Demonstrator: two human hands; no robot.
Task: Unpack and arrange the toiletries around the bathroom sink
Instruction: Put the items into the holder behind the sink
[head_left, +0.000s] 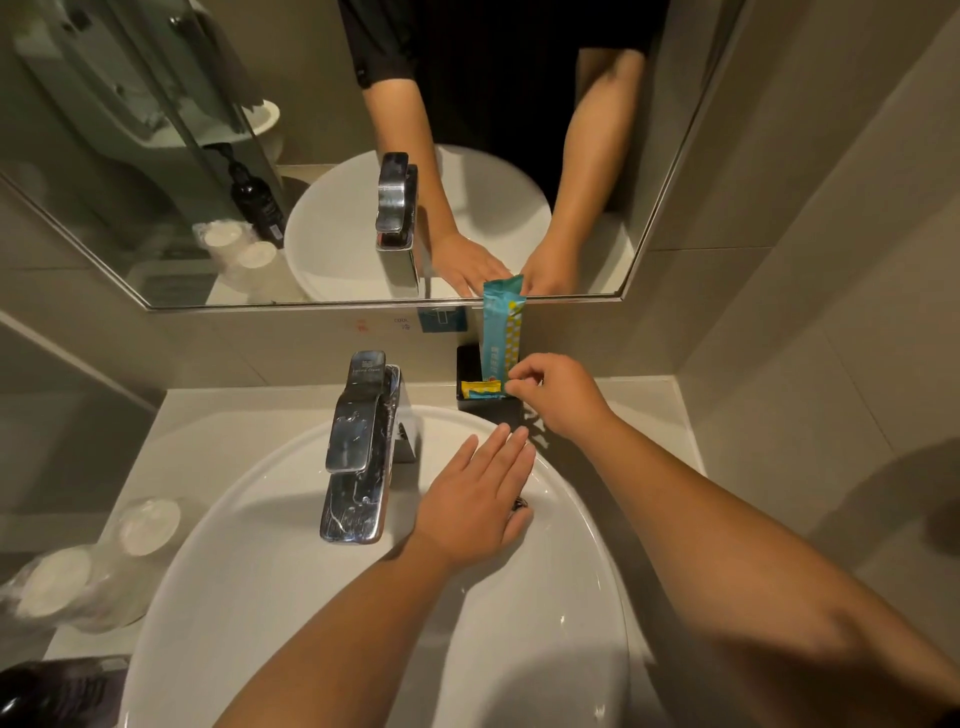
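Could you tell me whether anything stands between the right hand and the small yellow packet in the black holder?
Nothing visible does. The right hand is right at the black holder, its fingertips beside the yellow packet. The tall teal packet stands behind.

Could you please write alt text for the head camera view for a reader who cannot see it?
Over a white oval sink with a chrome tap, the right hand reaches a black holder containing a teal sachet and a yellow packet; the left hand hovers flat.
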